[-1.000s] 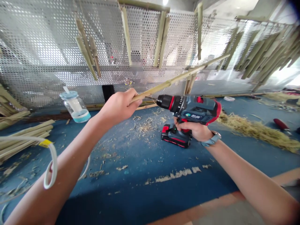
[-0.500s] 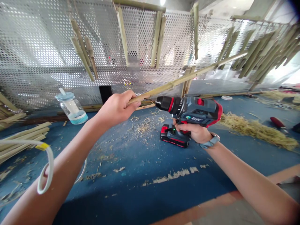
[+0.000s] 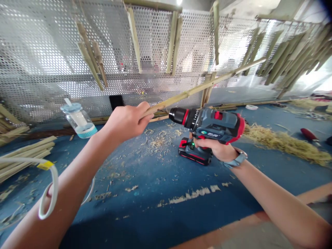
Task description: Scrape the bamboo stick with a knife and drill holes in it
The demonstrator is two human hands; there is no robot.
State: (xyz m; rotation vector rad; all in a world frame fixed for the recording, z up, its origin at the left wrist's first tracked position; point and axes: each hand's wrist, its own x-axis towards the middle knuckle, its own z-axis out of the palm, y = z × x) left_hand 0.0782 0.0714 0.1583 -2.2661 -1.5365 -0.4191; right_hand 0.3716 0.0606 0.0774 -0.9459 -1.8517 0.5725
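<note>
My left hand (image 3: 127, 121) is closed round the near end of a long thin bamboo strip (image 3: 204, 84), which slants up and to the right above the blue table (image 3: 155, 193). My right hand (image 3: 215, 147) grips the handle of a grey and red cordless drill (image 3: 210, 124). The drill's black chuck points left, right beside the strip near my left fingers. A watch band shows on my right wrist. A white cable loops over my left forearm.
Bamboo shavings (image 3: 160, 140) lie under the drill. A clear bottle with a blue cap (image 3: 77, 119) stands at the left. Bamboo strips (image 3: 23, 152) are stacked at the left edge. A heap of fibres (image 3: 282, 143) lies at the right. Behind is a perforated metal screen (image 3: 52, 62) hung with bamboo pieces.
The drill has shifted slightly left and closer to my left hand. The far end of the bamboo strip rose a little. Both hands keep their grip.
</note>
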